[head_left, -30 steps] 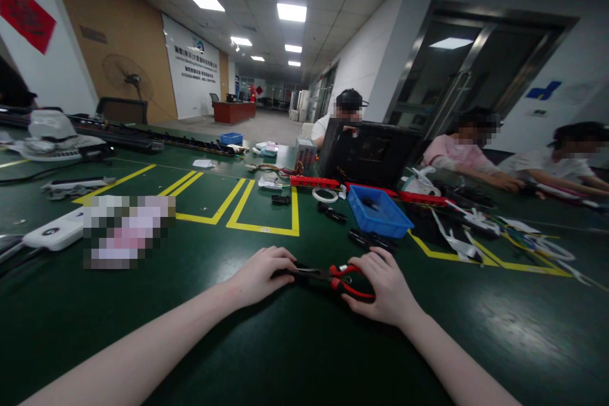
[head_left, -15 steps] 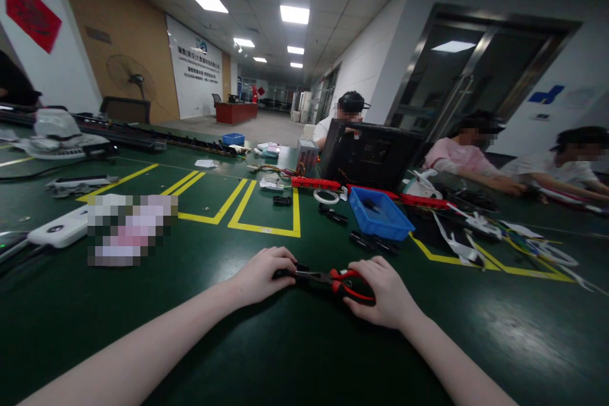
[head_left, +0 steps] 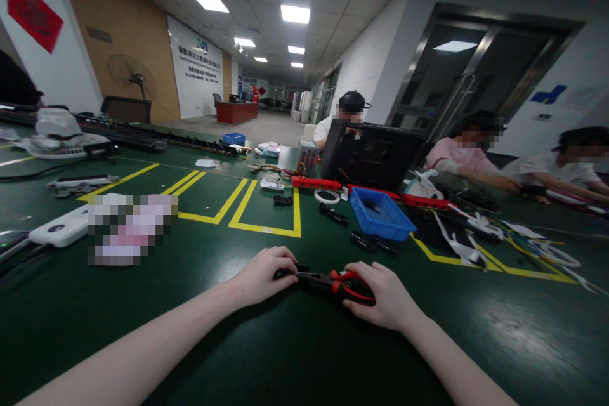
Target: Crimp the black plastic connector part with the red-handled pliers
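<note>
My right hand [head_left: 380, 295] is closed around the red and black handles of a pair of pliers [head_left: 340, 283]. The long jaws point left and reach the fingertips of my left hand [head_left: 266, 276]. Between the fingers of my left hand is a small black part [head_left: 281, 273], mostly covered by them, so its shape is unclear. The jaw tips touch or lie right against that part; whether they grip it cannot be seen. Both hands are low over the green table [head_left: 285, 355].
Beyond my hands are black parts [head_left: 362, 241], a blue tray [head_left: 383, 216], a white ring [head_left: 327, 196] and a black case [head_left: 371, 155]. Cables lie at the right; a white power strip [head_left: 59, 228] is at the left. Several people sit across the table.
The fingers of my right hand have shifted slightly on the plier handles, which look a little closer together. My left hand has hardly moved.
</note>
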`<state>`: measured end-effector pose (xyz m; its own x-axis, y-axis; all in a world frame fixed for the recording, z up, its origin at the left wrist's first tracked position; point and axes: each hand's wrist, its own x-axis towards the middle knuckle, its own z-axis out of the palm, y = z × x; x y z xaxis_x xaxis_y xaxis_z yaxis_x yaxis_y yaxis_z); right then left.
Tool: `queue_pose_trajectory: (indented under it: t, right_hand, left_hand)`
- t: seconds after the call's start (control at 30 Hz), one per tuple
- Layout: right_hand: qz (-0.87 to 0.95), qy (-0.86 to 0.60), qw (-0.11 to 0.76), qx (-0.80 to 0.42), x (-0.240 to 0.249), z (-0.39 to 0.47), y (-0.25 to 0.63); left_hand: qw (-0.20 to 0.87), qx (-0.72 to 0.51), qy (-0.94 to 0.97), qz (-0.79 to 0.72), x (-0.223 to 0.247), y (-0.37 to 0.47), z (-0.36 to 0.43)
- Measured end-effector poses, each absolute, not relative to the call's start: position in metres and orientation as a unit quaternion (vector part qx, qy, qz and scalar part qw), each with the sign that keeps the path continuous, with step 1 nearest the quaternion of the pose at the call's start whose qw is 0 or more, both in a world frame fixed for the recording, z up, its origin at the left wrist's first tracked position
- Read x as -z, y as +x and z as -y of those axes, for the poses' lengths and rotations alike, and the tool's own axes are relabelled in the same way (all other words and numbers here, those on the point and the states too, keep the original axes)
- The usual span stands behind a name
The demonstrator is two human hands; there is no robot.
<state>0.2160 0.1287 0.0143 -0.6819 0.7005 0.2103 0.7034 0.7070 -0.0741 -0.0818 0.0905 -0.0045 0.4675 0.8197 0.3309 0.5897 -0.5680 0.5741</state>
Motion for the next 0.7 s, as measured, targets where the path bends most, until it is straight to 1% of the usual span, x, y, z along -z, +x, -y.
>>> queue_pose_trajectory:
  t: [0.2, 0.47, 0.7]
  right_hand:
    - [0.928, -0.353, 0.111, 0.039, -0.0125, -0.1284, 0.2174]
    - [0.934, -0.328, 0.131, 0.050, -0.0126, -0.1285, 0.2153]
    - [0.925, -0.323, 0.169, 0.111, -0.0072, -0.1294, 0.2179]
  left_hand:
    - [0.190, -0.302, 0.827, -0.434, 0.0037, -0.0816, -0.0885]
    - [0.191, -0.303, 0.831, -0.426, 0.0048, -0.0820, -0.0896]
    - [0.189, -0.296, 0.834, -0.426, 0.0053, -0.0828, -0.0896]
